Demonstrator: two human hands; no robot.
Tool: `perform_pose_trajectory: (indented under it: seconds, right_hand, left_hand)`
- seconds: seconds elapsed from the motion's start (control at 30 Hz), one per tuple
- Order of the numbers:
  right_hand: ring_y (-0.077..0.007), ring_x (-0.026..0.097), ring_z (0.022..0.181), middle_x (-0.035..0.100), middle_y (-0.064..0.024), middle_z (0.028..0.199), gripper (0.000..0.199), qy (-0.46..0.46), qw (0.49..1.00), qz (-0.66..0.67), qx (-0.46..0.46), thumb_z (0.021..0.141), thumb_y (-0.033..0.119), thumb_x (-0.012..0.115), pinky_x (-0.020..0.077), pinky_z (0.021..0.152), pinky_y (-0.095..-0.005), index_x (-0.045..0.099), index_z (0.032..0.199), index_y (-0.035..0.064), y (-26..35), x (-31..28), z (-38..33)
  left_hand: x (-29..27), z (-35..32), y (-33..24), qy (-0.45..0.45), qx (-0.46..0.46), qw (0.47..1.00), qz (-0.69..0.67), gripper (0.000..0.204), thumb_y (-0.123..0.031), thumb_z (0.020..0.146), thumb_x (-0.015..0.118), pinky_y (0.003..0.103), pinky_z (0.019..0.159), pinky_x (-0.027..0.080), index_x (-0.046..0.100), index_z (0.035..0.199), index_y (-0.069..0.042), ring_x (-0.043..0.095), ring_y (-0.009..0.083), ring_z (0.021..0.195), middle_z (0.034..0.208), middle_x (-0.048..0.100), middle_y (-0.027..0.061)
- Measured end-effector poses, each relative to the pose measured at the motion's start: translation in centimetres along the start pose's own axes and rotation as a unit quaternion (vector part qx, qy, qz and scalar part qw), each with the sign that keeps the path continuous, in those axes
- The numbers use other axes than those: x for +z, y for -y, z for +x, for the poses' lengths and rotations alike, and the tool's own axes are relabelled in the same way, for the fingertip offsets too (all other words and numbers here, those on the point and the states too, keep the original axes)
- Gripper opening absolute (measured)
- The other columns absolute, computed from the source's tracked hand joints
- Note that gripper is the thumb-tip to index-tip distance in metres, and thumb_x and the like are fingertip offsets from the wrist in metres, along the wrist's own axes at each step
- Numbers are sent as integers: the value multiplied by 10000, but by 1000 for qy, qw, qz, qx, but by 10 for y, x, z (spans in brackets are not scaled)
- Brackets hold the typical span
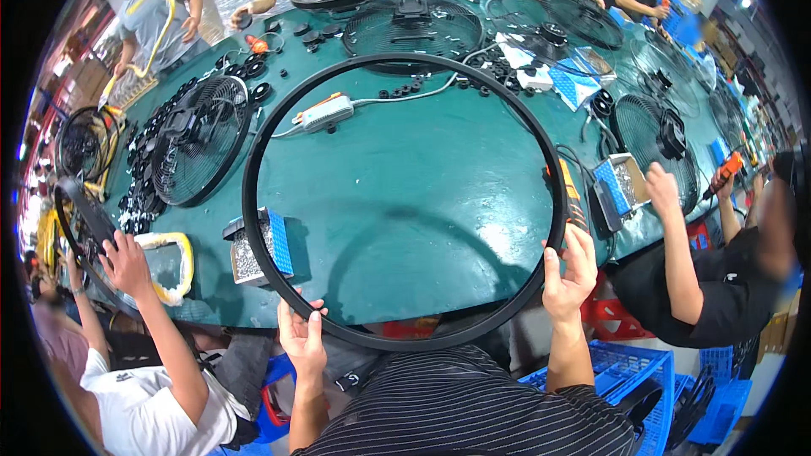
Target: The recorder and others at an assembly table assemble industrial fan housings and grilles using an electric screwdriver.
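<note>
A large black ring (414,343), shaped like a fan guard's rim, is raised in front of me over the green table. My left hand (302,336) pinches its lower left edge between thumb and fingers. Gripping the lower right side is my right hand (568,277), with its thumb on the near face. The ring casts a curved shadow on the tabletop. Just left of the ring stands a small blue and white box of metal screws (247,262). An orange power screwdriver (572,191), partly hidden by the ring, lies near my right hand.
The green table (405,160) carries a white power strip (325,112), a fan guard (203,139) amid black parts, and another guard (414,25) at the back. A second screw box (623,184) is at right. Co-workers surround the table; blue crates (650,371) stand below right.
</note>
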State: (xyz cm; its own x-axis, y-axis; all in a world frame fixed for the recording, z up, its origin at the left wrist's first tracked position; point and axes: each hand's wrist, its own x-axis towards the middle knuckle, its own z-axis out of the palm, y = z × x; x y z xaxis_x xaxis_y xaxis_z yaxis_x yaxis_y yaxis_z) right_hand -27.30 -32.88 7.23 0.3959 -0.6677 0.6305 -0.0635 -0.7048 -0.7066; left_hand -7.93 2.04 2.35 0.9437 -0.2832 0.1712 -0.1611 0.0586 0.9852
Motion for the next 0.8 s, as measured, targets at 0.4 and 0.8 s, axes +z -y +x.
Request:
perform_pose_trajectory:
  seconds: [0.4, 0.8]
  right_hand:
    - [-255, 642, 1026, 602, -192, 1167, 425, 8, 999, 51, 1, 778, -67, 695, 585, 782, -316, 623, 1196, -67, -7, 2, -6]
    - [-236, 627, 1068, 559, -183, 1232, 436, -35, 993, 103, 48, 801, -112, 656, 585, 823, -308, 592, 1232, -93, -11, 3, -9]
  left_hand:
    - [-7, 8, -9, 2, 22, 1000, 3, 604, 65, 931, 512, 392, 923, 554, 294, 1493, 18, 607, 245, 1105, 1460, 420, 151]
    - [1, 4, -45, -9, 67, 996, 52, 568, 74, 906, 523, 347, 857, 571, 378, 1454, 32, 626, 233, 1048, 1384, 464, 144]
